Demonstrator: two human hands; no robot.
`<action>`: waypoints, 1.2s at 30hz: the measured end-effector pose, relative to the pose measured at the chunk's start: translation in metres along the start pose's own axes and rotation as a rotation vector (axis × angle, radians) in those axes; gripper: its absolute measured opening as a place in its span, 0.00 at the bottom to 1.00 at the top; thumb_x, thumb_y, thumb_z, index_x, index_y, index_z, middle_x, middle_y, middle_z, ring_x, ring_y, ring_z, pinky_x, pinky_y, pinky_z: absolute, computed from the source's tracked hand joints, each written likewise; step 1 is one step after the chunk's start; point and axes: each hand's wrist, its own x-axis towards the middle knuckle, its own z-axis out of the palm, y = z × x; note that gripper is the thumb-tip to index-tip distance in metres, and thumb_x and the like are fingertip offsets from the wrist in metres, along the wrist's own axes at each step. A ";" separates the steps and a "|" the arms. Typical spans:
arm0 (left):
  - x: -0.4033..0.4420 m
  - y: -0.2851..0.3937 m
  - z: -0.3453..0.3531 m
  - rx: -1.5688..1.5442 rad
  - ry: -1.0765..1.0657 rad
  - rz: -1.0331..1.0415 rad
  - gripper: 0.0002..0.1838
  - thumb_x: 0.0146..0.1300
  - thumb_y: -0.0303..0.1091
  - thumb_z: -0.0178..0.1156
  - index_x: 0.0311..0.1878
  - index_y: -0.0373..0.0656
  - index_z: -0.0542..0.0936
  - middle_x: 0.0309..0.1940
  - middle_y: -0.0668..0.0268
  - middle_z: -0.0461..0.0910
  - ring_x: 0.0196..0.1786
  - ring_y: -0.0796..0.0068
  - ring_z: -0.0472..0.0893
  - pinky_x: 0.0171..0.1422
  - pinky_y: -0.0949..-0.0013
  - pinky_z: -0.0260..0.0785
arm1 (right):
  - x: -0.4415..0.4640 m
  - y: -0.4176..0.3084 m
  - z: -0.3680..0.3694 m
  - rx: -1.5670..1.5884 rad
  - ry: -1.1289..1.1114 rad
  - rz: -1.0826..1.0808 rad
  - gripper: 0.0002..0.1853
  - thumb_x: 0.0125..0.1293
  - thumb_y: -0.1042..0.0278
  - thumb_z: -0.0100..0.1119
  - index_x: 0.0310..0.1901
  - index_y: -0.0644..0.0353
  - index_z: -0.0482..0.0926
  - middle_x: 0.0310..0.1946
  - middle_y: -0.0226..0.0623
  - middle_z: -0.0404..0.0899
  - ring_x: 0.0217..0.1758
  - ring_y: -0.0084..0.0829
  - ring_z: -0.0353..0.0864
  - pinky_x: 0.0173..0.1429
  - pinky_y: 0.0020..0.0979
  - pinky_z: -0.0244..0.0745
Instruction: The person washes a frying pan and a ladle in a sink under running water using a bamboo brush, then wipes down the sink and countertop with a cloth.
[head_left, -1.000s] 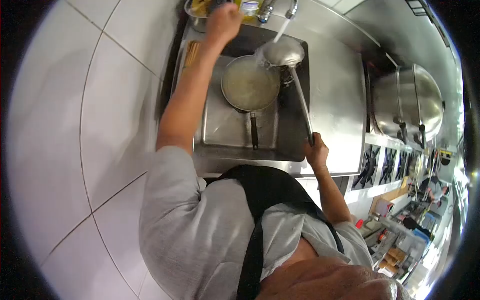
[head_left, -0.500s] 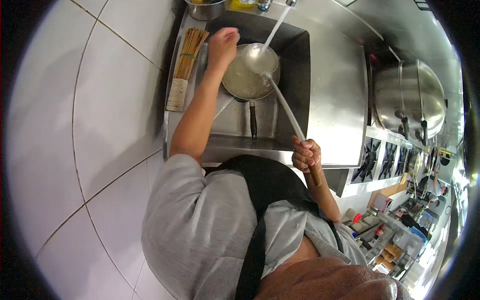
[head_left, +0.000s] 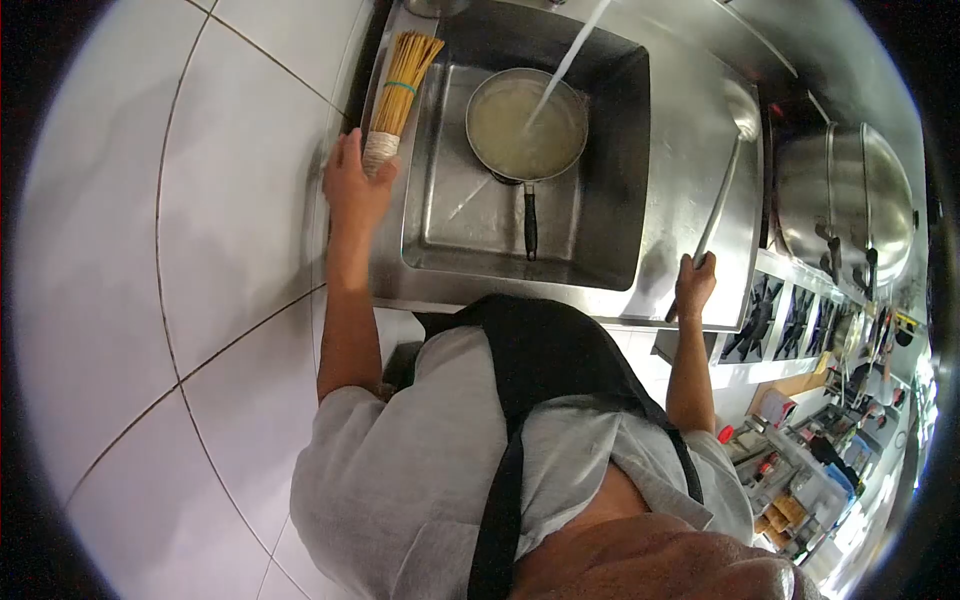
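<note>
My left hand is at the left rim of the sink, its fingers around the wrapped handle end of a bamboo brush with a green band. My right hand grips the long handle of a metal ladle, whose bowl lies over the steel counter right of the sink. A pan with a black handle rests in the sink, holding cloudy water. A stream of water runs into it.
The steel sink has raised walls. Right of the counter stand a large lidded pot and stove burners. A metal container is at the top. Another person is far right.
My left hand has come down from above the pan to the brush and taken hold of it. The ladle has moved right, from over the pan to over the counter.
</note>
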 end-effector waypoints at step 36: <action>-0.117 0.075 -0.092 -1.368 -0.178 -0.730 0.26 0.51 0.34 0.61 0.52 0.29 0.71 0.36 0.52 0.79 0.30 0.68 0.80 0.29 0.68 0.74 | 0.211 -0.364 0.184 1.821 -0.857 0.278 0.14 0.70 0.63 0.44 0.46 0.68 0.70 0.40 0.45 0.74 0.40 0.39 0.75 0.38 0.36 0.79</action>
